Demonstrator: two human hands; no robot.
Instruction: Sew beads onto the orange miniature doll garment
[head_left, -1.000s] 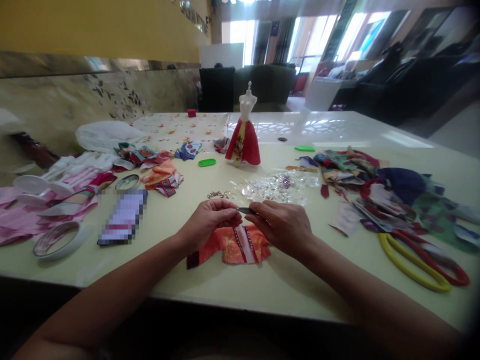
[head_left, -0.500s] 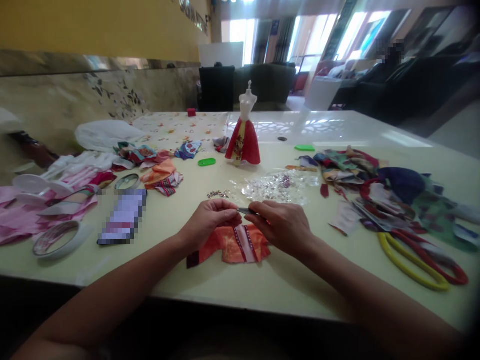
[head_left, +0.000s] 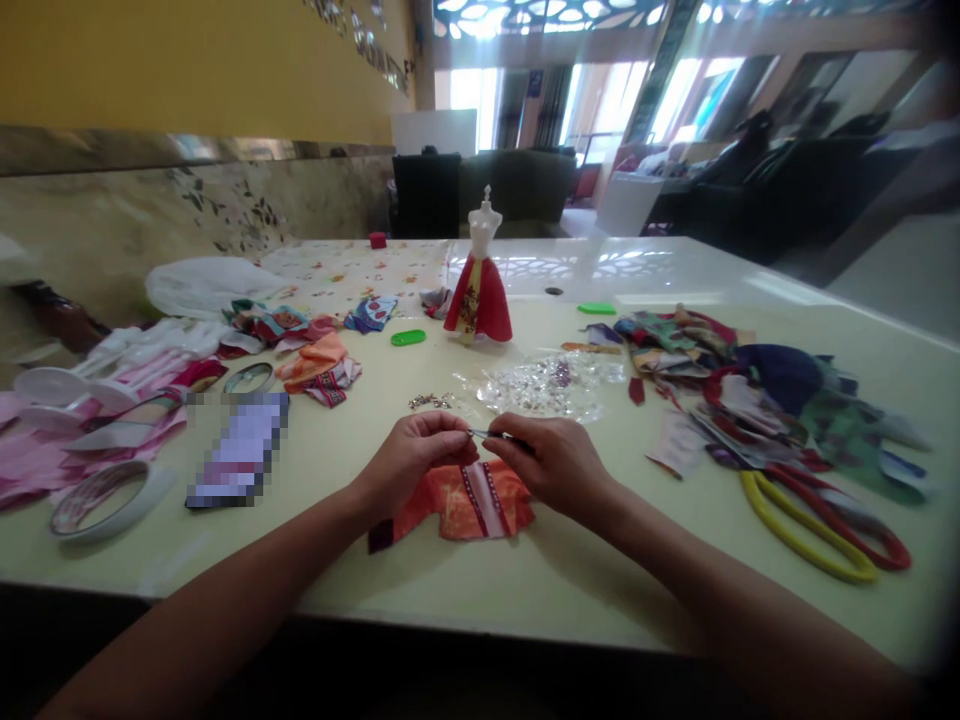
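Observation:
My left hand [head_left: 418,457] and my right hand [head_left: 553,460] meet over a small orange doll garment [head_left: 465,503] that lies flat on the pale table [head_left: 525,570]. The right hand pinches thin metal tweezers [head_left: 491,435], tip pointing left to the left fingertips. The left hand is closed in a pinch at that tip; what it holds is too small to make out. Just beyond lie a clear bag of rhinestones [head_left: 544,385] and a small heap of loose beads [head_left: 430,401].
A little white mannequin in a red skirt [head_left: 478,290] stands mid-table. Fabric scraps [head_left: 750,385] and yellow and red rings [head_left: 817,520] lie right. Tape rolls [head_left: 105,495], pink cloth [head_left: 45,440], folded doll clothes [head_left: 322,365] and green oval lids [head_left: 408,338] lie left.
The view has tilted up slightly, so everything sits lower in the frame. Both hands stay together over the orange garment, with the tweezers still between them.

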